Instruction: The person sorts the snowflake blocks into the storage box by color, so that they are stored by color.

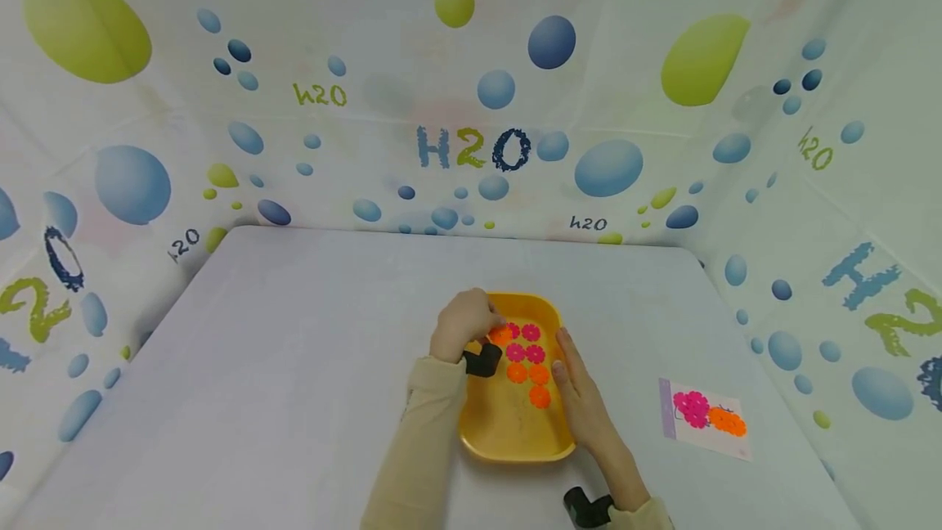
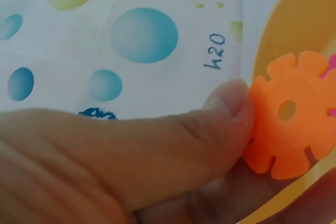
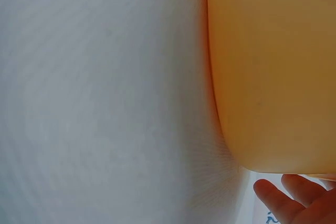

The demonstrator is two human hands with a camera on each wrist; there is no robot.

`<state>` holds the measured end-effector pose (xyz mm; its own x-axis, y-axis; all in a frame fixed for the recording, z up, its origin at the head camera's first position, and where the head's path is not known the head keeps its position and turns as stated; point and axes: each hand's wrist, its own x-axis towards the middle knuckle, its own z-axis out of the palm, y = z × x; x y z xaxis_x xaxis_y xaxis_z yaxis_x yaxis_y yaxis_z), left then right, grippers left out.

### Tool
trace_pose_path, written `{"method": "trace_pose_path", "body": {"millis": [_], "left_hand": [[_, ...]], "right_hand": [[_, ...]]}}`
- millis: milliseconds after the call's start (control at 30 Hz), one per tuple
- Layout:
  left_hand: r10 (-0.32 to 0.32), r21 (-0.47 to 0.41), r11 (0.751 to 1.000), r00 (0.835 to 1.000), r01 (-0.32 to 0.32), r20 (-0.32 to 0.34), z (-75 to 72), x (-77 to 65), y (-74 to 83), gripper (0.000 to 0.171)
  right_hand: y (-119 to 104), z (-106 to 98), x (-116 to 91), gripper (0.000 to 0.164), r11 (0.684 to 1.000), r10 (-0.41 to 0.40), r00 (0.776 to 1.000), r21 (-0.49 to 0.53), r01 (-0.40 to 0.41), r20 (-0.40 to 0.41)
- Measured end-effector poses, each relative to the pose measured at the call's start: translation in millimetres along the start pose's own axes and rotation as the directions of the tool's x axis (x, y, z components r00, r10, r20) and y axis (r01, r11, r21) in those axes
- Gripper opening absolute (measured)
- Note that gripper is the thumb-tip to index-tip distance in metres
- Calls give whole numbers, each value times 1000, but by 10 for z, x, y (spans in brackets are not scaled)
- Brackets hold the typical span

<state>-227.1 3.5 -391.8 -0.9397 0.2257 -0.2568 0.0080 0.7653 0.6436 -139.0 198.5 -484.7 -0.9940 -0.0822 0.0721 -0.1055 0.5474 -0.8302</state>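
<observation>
My left hand [image 1: 464, 325] is over the far left of a yellow tray [image 1: 493, 440], its thumb and fingertips pinching an orange flower-shaped disc [image 2: 294, 135]. In the left wrist view the disc shows a round centre hole and slotted petals. Beneath that hand lie several pink flower discs [image 1: 535, 353], with several orange flower discs [image 1: 540, 397] nearer me, roughly in two columns. My right hand [image 1: 585, 403] rests along the tray's right side, fingers straight and thumb at the rim. The right wrist view is filled mostly by the tray's yellow wall [image 3: 273, 77], with fingertips past its edge.
A picture card [image 1: 706, 419] with pink and orange flower shapes lies on the white table [image 1: 309, 375], right of the tray. Black wrist devices sit on both wrists. A patterned sheet [image 1: 390, 64] hangs behind the table and along both sides.
</observation>
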Motion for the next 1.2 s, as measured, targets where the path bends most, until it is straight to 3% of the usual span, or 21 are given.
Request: {"method": "trace_pose_path", "body": {"millis": [167,400,533,800,1200], "left_hand": [[1,39,999,1000,-2,23,105,24,109,36],[25,46,999,999,-27,34,219,43,165,34],[15,110,994,999,-20,42,322,59,165,36],[9,298,955,1000,-13,15,506,-27,192,19],[-77,374,926,996,56,41,666,-13,161,17]], "right_hand": [[3,2,5,56,1000,-11,1000,4,11,-3],[11,7,-1,55,1000,-19,1000,4,19,-8],[18,5,2,54,1000,-22,1000,4,22,-11],[26,-2,7,54,1000,-28,999,-1,28,-17],[47,-6,10,55,999,-30,999,12,30,-12]]}}
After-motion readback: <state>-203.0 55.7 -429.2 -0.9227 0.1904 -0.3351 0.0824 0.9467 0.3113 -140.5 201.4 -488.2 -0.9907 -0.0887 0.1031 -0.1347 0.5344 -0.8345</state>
